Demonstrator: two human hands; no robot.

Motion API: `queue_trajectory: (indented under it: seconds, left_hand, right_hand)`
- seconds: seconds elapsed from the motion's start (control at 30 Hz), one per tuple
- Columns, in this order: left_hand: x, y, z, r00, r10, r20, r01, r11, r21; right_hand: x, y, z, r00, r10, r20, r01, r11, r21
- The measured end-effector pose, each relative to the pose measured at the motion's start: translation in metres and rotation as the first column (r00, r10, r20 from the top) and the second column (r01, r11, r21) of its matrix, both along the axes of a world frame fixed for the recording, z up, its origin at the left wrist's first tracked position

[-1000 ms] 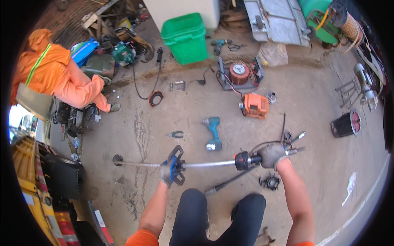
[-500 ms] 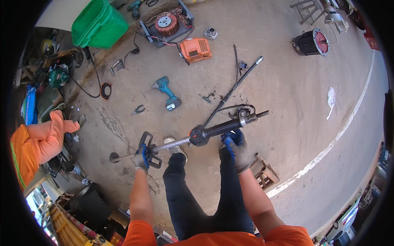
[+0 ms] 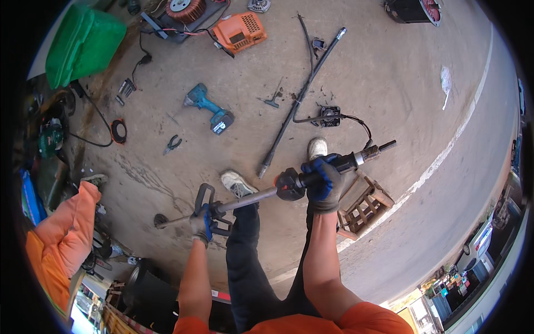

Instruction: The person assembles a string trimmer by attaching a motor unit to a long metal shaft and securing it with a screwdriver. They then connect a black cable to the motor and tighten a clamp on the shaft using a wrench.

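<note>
While both gloved hands bear the long pole [image 3: 250, 199] slantwise before the legs in the head view, its cable looks like the weak point. The left hand [image 3: 201, 222] is closed round the pole beside the loop handle [image 3: 214, 210]; the right hand [image 3: 324, 181] is wrapped round the thick black grip [image 3: 346, 163]. From near the pole's right end, a thin black cable [image 3: 365, 128] runs down to a dark metal part [image 3: 330, 116] on the ground. A sharp lift or turn could pull that cable tight, dragging the part or straining its joint. The right end also stands out near a wooden stool [image 3: 364, 209], so a low swing could knock it. A step forward could land on the loose black tube [image 3: 300, 106], which might roll underfoot.

The surface is bare, stained concrete floor [image 3: 400, 83], with dark crumbs by the tube and a white line [image 3: 460, 125] along the right. Beyond the tube lie a drill [image 3: 210, 108], pliers [image 3: 173, 143] and an orange cover [image 3: 240, 32]; a green bin [image 3: 83, 47] stands at upper left. A co-worker in orange [image 3: 67, 234] is at the left edge.
</note>
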State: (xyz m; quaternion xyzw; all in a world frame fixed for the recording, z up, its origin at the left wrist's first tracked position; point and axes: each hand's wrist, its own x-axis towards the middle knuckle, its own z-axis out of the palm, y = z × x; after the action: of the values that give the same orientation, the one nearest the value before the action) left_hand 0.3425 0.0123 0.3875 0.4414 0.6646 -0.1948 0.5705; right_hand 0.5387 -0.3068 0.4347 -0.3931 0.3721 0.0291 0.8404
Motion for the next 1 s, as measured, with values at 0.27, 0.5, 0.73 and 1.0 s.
queue_trajectory:
  seconds: [0.27, 0.5, 0.73, 1.0]
  left_hand:
    - [0.030, 0.098, 0.027, 0.911, -0.330, -0.248, 0.267, 0.930, -0.254]
    - [0.057, 0.067, 0.033, 0.988, -0.116, -0.097, 0.110, 0.992, -0.068]
    - [0.021, 0.034, 0.001, 0.998, -0.040, 0.038, 0.038, 0.998, 0.047]
    - [0.046, 0.055, 0.018, 0.950, -0.239, -0.200, 0.210, 0.965, -0.154]
  right_hand:
    - [0.027, 0.028, 0.007, 0.497, -0.023, 0.868, -0.699, 0.582, 0.416]
    - [0.038, 0.053, 0.020, 0.872, 0.012, 0.490, -0.276, 0.838, 0.470]
    - [0.037, 0.053, 0.004, 0.992, -0.124, 0.032, 0.122, 0.990, 0.071]
    - [0.025, 0.037, 0.021, 0.995, 0.019, 0.097, -0.021, 1.000, 0.020]
